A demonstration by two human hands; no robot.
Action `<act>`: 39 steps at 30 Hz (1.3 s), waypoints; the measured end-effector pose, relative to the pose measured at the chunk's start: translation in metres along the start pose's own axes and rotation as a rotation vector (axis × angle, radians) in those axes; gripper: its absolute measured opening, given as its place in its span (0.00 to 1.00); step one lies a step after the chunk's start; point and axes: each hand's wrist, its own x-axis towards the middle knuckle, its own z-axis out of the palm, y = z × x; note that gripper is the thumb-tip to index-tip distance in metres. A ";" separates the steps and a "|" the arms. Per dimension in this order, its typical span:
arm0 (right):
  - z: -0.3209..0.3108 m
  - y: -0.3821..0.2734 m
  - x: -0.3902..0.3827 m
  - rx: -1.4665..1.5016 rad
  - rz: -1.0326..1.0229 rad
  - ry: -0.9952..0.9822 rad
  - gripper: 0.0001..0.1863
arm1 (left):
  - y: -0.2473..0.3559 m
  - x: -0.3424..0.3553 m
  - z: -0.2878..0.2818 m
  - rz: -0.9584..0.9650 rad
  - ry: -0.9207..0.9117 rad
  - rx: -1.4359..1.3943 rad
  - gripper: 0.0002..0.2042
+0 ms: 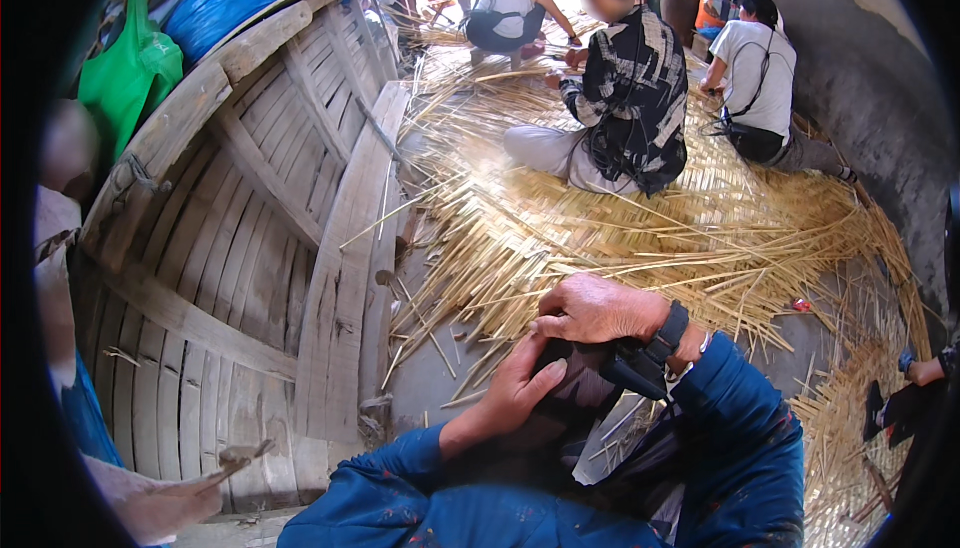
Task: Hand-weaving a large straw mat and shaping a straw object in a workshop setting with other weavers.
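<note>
Both of my hands meet over the dark fabric (572,398) on my lap and knee. My left hand (512,388) rests against it, thumb apart and fingers stretched toward the other hand. Above it lies my right hand (600,310), back up, its fingers bent and touching the left fingertips; whatever lies under them is hidden. A black watch-like band (668,330) circles the right wrist. Just ahead of my hands, the woven straw-coloured mat (600,228) ends in loose, unwoven strips (500,283).
A wooden slatted structure (230,278) with a thick plank edge (345,288) stands at my left. Green (130,68) and blue bags (230,3) lie along its far side. Three people (640,98) work on the mat ahead. Another person's hand (925,372) shows at right, near a grey wall (860,78).
</note>
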 end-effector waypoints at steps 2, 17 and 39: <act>0.001 0.003 0.001 0.001 -0.031 0.006 0.18 | 0.001 0.000 0.000 0.004 0.002 -0.002 0.31; -0.007 -0.007 0.011 0.016 0.022 -0.139 0.20 | 0.001 -0.001 -0.004 -0.048 -0.019 -0.088 0.30; -0.001 -0.001 0.012 0.039 -0.023 -0.083 0.19 | 0.000 -0.002 -0.004 -0.066 -0.014 -0.119 0.32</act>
